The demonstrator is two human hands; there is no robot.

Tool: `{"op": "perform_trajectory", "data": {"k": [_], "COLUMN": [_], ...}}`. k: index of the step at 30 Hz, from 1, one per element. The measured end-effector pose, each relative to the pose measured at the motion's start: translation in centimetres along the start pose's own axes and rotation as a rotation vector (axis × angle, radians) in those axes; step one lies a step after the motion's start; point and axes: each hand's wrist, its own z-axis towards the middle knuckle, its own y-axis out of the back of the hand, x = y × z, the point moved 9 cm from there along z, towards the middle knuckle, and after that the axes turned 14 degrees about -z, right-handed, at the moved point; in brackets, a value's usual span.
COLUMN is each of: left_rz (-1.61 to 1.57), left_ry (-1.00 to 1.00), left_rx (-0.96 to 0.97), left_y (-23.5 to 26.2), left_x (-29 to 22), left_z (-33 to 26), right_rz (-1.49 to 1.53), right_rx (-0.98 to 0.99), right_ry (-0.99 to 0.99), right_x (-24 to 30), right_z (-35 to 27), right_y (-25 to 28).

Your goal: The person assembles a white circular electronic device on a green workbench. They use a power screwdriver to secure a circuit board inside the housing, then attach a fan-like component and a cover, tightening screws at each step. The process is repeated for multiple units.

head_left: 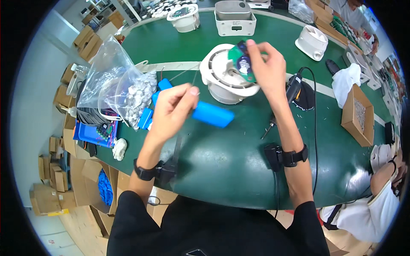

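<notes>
Counter (pixel 226 170): green, curving broadly across the room.
Clear bag (pixel 104 79): slumped at the left, with round silvery pieces (pixel 139 96) bunched at its lower end.
White casing (pixel 222 79): round, sitting mid-counter, just beyond the blue block (pixel 215 116).
Left hand (pixel 171 113): fingers curled, thumb pressed close; I can't tell whether they grip anything.
Right hand (pixel 270 68): fingers nearly closed, pinching the circuit board (pixel 244 65) by its edge.
Blue block: partly hidden behind the left hand.
Circuit board: green with a dark round part, tilted over the white casing.
</notes>
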Motion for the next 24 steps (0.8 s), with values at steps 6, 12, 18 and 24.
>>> {"op": "perform_trajectory", "data": {"k": [6, 12, 18, 24], "left_rz": [1.046, 1.159, 0.911, -0.504], "left_ry": [-0.148, -0.492, -0.712, 0.195], "left_rx": [-0.409, 0.332, 0.024, -0.305], "left_y": [7.1, -7.7, -4.7, 4.1], "left_x": [0.6, -1.0, 0.4, 9.4], "left_z": [-2.9, 2.7, 5.6, 8.4], "right_rz": [-0.104, -0.244, -0.694, -0.635], "right_rx": [-0.014, 0.098, 0.289, 0.437], "right_ry": [0.383, 0.274, -0.169, -0.440], "right_x": [3.0, -0.4, -6.9, -11.4], "right_z": [-1.1, -0.3, 0.1, -2.3], "right_y": [-1.7, 0.6, 10.2, 8.6]}}
